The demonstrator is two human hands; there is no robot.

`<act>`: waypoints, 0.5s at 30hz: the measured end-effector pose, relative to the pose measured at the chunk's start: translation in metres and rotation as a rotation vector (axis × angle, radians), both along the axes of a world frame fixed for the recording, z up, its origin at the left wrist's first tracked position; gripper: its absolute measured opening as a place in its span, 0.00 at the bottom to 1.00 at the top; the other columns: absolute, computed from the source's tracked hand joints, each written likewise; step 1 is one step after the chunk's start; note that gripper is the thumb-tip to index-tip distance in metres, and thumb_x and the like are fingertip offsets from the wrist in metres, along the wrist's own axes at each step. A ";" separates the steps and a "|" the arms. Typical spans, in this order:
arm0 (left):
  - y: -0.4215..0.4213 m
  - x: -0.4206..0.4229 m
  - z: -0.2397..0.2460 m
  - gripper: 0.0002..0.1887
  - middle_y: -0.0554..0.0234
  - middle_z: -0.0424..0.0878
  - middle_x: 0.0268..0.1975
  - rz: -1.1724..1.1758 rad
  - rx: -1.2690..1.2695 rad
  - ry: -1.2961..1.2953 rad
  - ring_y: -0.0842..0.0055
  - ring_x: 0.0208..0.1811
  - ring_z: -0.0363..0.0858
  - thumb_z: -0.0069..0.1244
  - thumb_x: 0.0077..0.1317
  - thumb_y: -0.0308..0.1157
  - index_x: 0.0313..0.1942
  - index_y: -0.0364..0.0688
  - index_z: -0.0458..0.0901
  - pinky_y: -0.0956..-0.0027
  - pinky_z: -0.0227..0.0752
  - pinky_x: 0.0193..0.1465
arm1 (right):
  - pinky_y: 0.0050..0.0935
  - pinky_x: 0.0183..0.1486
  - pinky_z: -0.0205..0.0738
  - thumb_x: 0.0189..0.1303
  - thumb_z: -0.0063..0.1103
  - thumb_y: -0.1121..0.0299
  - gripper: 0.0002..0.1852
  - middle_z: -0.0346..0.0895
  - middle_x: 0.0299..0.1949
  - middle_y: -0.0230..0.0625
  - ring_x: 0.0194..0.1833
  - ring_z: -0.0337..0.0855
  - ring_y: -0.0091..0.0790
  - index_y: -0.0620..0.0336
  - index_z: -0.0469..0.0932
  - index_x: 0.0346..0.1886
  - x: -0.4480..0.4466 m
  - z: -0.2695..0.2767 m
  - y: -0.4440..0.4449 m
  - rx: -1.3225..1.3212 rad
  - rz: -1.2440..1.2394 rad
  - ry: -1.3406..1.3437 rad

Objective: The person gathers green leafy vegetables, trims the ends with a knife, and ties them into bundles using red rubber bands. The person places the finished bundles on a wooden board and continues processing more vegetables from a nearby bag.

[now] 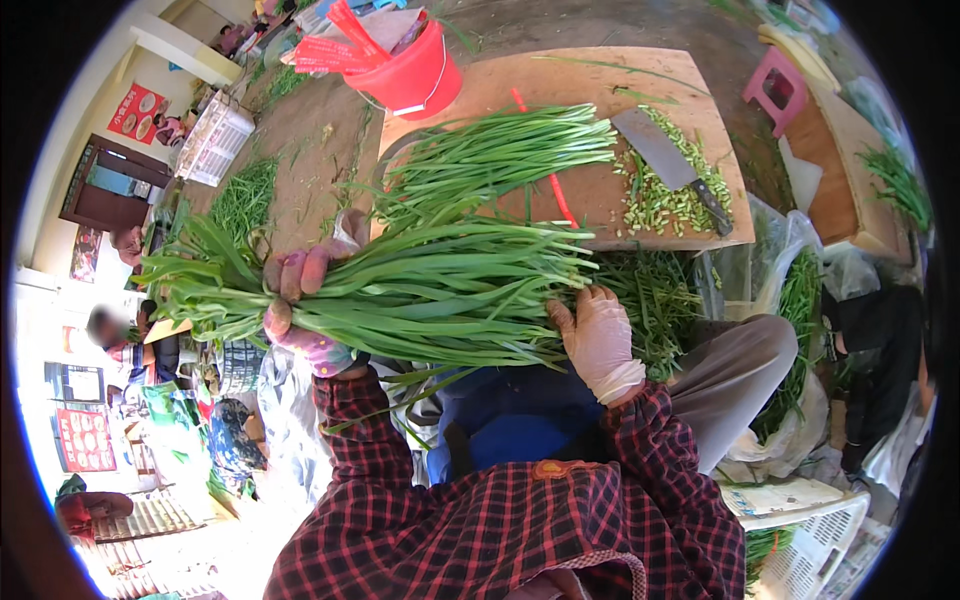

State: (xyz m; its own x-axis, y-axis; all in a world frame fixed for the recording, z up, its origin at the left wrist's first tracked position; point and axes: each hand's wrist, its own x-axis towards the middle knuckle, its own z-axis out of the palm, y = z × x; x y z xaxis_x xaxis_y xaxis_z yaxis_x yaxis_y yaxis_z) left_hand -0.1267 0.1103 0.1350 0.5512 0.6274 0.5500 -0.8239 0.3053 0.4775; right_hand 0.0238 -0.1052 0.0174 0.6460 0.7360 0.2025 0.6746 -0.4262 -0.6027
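A thick bunch of garlic chives [442,289] lies crosswise before me, its leafy tips to the left and stem ends to the right. My left hand [307,300], in a patterned glove, is closed around it near the tips. At the stem ends is my right hand [600,337], in a thin whitish glove, its thumb and fingertips touching them; whether it grips any is unclear. Just beyond, a second bunch of chives [502,150] rests on a wooden board [652,67], across a red strap [561,201]. A cleaver [656,146] lies on chopped stem pieces [664,214] at the right.
A red bucket [420,75] holding red strips stands at the board's far left corner. Loose greens [645,300] are heaped below the board's near edge. At right are a plastic bag of greens [799,300], a pink stool [776,86] and a white crate [817,540]. Other people are at left.
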 end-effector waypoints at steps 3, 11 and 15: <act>-0.013 0.007 0.012 0.14 0.84 0.62 0.20 -0.035 0.066 -0.005 0.84 0.27 0.66 0.52 0.49 0.30 0.27 0.52 0.62 0.64 0.59 0.53 | 0.40 0.49 0.65 0.60 0.49 0.55 0.19 0.75 0.41 0.46 0.47 0.72 0.47 0.62 0.74 0.43 0.006 0.005 0.001 -0.053 0.071 0.061; -0.030 0.024 0.034 0.14 0.88 0.67 0.20 -0.276 0.128 -0.086 0.88 0.28 0.69 0.54 0.47 0.27 0.24 0.55 0.65 0.70 0.59 0.55 | 0.34 0.58 0.58 0.54 0.58 0.64 0.22 0.70 0.51 0.45 0.53 0.67 0.42 0.63 0.70 0.51 0.019 0.004 0.003 0.585 0.349 1.013; -0.041 0.026 0.042 0.14 0.86 0.68 0.19 -0.318 0.118 -0.144 0.86 0.28 0.69 0.57 0.48 0.27 0.24 0.53 0.66 0.68 0.57 0.54 | 0.29 0.50 0.66 0.60 0.48 0.72 0.12 0.72 0.46 0.38 0.47 0.71 0.30 0.62 0.72 0.46 0.011 -0.017 0.001 0.369 0.142 0.254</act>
State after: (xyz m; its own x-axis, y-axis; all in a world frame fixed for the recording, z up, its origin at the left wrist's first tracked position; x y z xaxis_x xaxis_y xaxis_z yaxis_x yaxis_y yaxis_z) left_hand -0.1008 0.0695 0.1767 0.6199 0.3653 0.6944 -0.7583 0.5065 0.4105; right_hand 0.0348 -0.1040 0.0001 0.6072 0.7291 0.3157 0.5218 -0.0663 -0.8505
